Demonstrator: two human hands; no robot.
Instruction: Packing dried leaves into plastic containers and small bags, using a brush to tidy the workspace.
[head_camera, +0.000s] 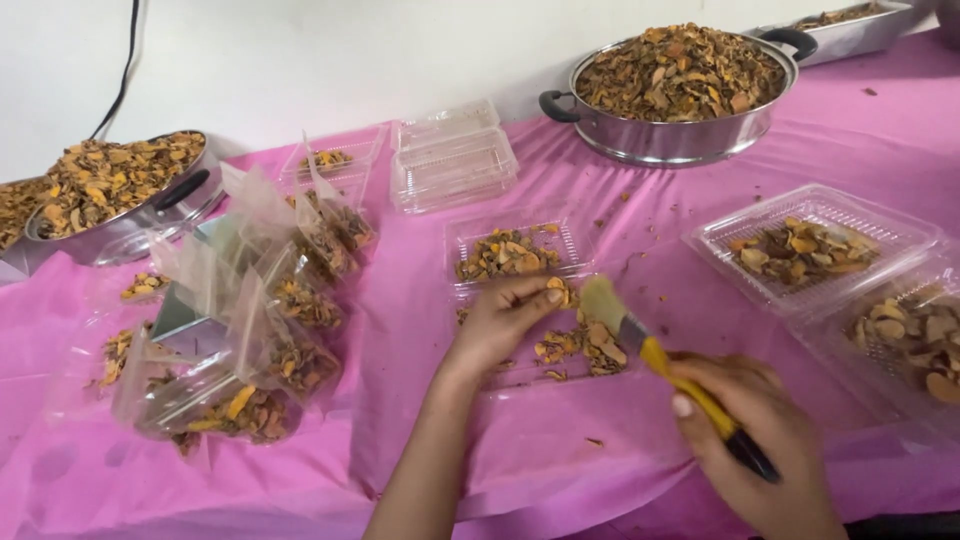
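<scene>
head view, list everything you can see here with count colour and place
table cover: 1, pink, under everything
steel pans: 2 round, heaped with brown-orange dried slices, back right and far left
steel tray: 1, top right corner
open clamshell boxes: at least 3 clear, holding slices, centre and right
empty boxes: a clear stack, back centre
small bags: several clear, part filled with slices, left
cable: 1, black, on the wall top left
brush: 1, yellow handle, pale bristles, in the right hand
left hand: pinching a slice over the centre box
right hand: gripping the brush handle
</scene>
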